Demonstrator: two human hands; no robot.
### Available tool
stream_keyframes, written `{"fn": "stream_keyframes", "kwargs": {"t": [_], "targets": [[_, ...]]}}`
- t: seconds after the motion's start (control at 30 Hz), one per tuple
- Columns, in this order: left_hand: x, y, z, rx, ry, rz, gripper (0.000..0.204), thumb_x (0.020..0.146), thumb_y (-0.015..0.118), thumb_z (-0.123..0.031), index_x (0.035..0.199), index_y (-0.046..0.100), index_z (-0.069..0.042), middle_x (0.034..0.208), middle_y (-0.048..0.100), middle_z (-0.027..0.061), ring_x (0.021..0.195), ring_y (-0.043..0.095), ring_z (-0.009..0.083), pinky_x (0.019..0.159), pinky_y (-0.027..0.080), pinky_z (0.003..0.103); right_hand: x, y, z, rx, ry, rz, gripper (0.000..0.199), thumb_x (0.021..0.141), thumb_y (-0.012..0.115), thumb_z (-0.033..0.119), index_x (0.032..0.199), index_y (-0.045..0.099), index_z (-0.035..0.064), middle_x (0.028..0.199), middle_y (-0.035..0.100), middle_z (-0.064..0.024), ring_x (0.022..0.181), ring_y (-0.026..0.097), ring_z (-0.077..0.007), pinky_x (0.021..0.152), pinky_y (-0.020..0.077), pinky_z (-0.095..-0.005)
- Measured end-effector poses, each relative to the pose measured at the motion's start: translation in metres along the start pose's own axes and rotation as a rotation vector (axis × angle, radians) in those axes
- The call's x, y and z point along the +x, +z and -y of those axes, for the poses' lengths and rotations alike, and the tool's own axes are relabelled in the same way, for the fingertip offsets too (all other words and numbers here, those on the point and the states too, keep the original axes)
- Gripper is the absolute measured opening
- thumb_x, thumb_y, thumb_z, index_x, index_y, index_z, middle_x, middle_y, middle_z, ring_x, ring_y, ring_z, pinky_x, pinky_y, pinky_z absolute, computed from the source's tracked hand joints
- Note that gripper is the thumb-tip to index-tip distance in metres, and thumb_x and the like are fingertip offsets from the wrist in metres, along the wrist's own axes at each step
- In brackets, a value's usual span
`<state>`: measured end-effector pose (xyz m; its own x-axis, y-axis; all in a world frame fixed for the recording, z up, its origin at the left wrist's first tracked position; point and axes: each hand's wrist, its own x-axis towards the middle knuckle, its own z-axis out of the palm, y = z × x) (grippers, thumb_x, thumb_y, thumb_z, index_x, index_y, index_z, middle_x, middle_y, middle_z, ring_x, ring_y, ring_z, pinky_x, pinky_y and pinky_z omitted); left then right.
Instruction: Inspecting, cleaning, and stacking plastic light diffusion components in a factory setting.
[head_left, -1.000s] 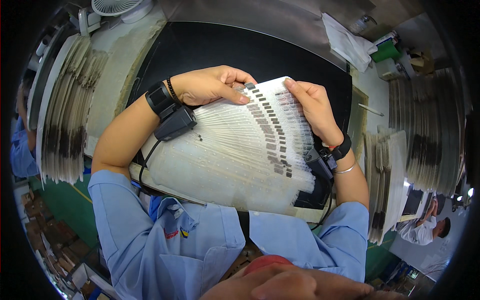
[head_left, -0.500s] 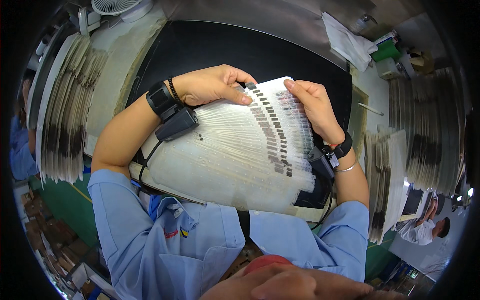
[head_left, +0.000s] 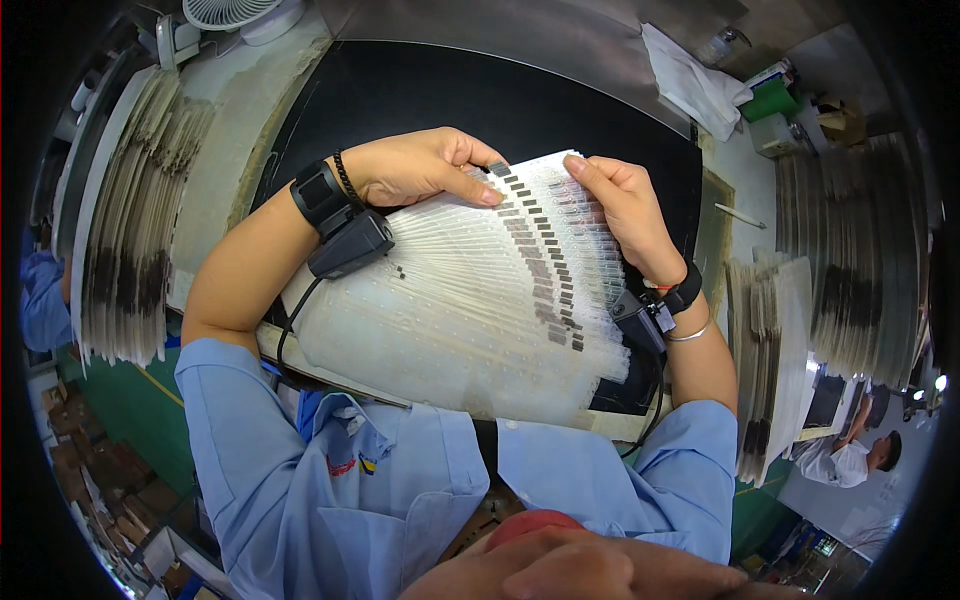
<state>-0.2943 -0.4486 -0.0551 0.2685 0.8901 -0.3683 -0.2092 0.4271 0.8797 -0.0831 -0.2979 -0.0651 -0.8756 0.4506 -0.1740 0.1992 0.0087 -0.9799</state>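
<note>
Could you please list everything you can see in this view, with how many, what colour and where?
Fanned sheets: one spread stack, clear white with a row of dark tabs, on the mat under both hands.
Mat: one, black, on the middle of the bench.
Sheet stacks: several, pale with dark bands, at far left and at right.
Fan: one, white, top left.
Cloth: one, white, top right.
Box: one, green, top right.
Co-worker: one, white top, lower right.
Wrist devices: two, black, one on each wrist.
Left hand: fingertips pressing the sheets' top edge.
Right hand: fingers on the sheets' right end.
</note>
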Motion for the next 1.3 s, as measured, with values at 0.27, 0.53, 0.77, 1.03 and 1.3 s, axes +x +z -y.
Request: {"fn": "stream_keyframes", "kwargs": {"t": [0.27,0.53,0.77,1.03,1.3], "targets": [[-0.001,-0.003,0.002,0.031,-0.015,-0.017,0.041,0.085,0.068,-0.012,0.12,0.057,0.006,0.109,0.067,0.0145,0.09,0.066,0.0116,0.078,0.051,0.02,-0.005,0.0,0.006,0.034,0.016,0.006,0.029,0.095,0.057,0.026,0.081,0.067,0.0026,0.065,0.056,0.0058,0.055,0.04,0.0,0.05,0.0306,-0.0182],[0.001,0.003,0.003,0.044,0.026,-0.054,0.037,0.081,0.071,-0.011,0.112,0.062,0.007,0.099,0.069,0.0166,0.081,0.068,0.0135,0.072,0.053,0.021,-0.002,0.001,0.001,0.022,-0.013,0.015,0.031,0.095,0.056,0.028,0.084,0.067,0.0013,0.068,0.058,0.0048,0.058,0.043,0.0001,0.051,0.033,-0.0183],[0.001,0.003,0.001,0.062,0.014,-0.057,0.041,0.078,0.075,-0.013,0.111,0.062,0.007,0.098,0.069,0.017,0.081,0.068,0.0143,0.071,0.053,0.022,-0.004,-0.001,0.005,0.054,0.017,0.011,0.031,0.096,0.055,0.026,0.082,0.067,0.001,0.067,0.057,0.0047,0.057,0.043,-0.0003,0.052,0.0334,-0.018],[0.001,0.003,0.003,0.063,0.027,-0.06,0.042,0.077,0.076,-0.013,0.111,0.062,0.007,0.098,0.069,0.0168,0.081,0.068,0.0146,0.073,0.053,0.022,-0.004,0.002,0.006,0.04,-0.031,0.003,0.029,0.095,0.056,0.026,0.082,0.067,0.0016,0.068,0.058,0.0052,0.057,0.043,0.0004,0.051,0.0321,-0.0173],[-0.001,0.003,0.004,0.058,0.034,-0.057,0.04,0.078,0.076,-0.015,0.109,0.063,0.007,0.098,0.069,0.0163,0.08,0.067,0.0141,0.073,0.052,0.022,-0.004,0.001,0.015,0.003,0.123,-0.034,0.032,0.095,0.056,0.028,0.087,0.069,-0.0006,0.069,0.061,0.0028,0.055,0.045,-0.0008,0.05,0.034,-0.0176]]}}
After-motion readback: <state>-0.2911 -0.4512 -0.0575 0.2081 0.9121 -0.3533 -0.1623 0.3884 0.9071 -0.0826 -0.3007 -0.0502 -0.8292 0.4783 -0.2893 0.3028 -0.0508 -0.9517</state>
